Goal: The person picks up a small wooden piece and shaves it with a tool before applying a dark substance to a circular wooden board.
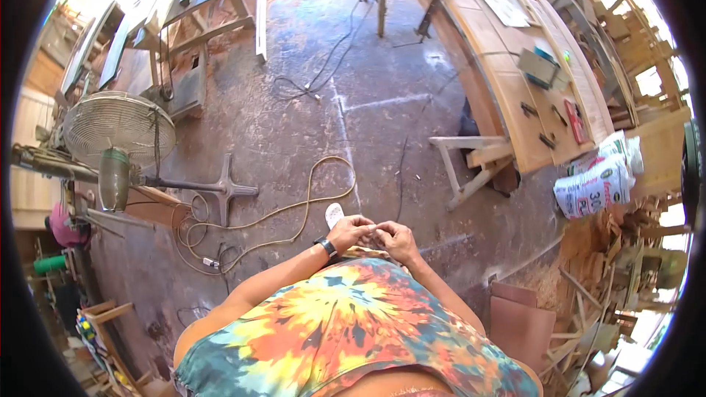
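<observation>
In front of my waist, my left hand (351, 233) and my right hand (398, 241) are held close together with the fingertips pinched. Whatever lies between them, if anything, is too small to make out. A dark wristwatch (326, 247) is strapped on my left wrist. Just beyond the left hand shows a white, rounded thing with small marks (334, 214), perhaps the toe of a shoe. Below the hands a tie-dye shirt (353, 309) covers my body.
A tan cable (305, 217) loops over the concrete floor (382, 147) ahead. The standing fan (119, 129) is at left. To the right are a long wooden workbench (507, 103) with small tools, and a printed white sack (594, 187). Reddish boards (521, 323) lie at lower right.
</observation>
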{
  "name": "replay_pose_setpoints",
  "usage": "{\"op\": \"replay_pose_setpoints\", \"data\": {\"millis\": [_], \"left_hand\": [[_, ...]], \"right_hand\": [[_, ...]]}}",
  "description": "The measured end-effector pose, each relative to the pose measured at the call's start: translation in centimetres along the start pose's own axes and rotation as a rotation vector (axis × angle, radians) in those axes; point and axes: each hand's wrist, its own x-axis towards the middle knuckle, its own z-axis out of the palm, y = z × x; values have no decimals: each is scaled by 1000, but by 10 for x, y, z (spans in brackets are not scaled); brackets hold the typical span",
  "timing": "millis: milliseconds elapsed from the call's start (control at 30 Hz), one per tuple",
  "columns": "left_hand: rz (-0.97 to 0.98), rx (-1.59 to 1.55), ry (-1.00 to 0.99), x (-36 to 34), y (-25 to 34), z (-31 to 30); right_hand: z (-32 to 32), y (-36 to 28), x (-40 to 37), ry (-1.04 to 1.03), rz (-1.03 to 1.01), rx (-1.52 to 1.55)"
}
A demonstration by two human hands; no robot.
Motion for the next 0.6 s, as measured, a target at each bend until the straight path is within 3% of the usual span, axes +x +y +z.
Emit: {"op": "replay_pose_setpoints", "data": {"millis": [100, 233, 300, 400, 600], "left_hand": [[143, -46, 110, 18, 31, -27], [70, -255, 201, 55, 62, -64], [159, -301, 279, 78, 78, -85], [206, -506, 324, 111, 109, -123], [172, -365, 443, 200, 204, -198]], "right_hand": [[11, -36, 52, -19, -22, 93], [19, -61, 118, -81, -27, 150], [19, -71, 149, -50, -121, 53], [7, -84, 202, -91, -17, 36], [-31, -110, 368, -134, 64, 115]]}}
